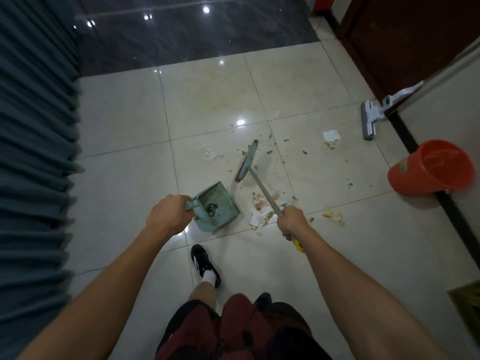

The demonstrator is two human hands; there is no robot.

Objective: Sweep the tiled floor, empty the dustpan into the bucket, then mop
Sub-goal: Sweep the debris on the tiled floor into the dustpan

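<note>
left hand (166, 215) fisted on dustpan (217, 206) handle | right hand (292, 221) gripping broom (248, 161) pole | debris (262, 207) just right of dustpan | bucket (431, 167) tipped, far right of dustpan | mop (368, 120) beyond bucket

1. My view is dim, with a cool, greenish cast.
2. Overhead lamps glare as white spots on the glossy pale tiles (207, 105) and the dark slab (181, 29).
3. Shadows lie soft and faint.
4. Edges bend; the curtain (33, 152) bows and smears.
5. Everything looks slightly soft.
</note>
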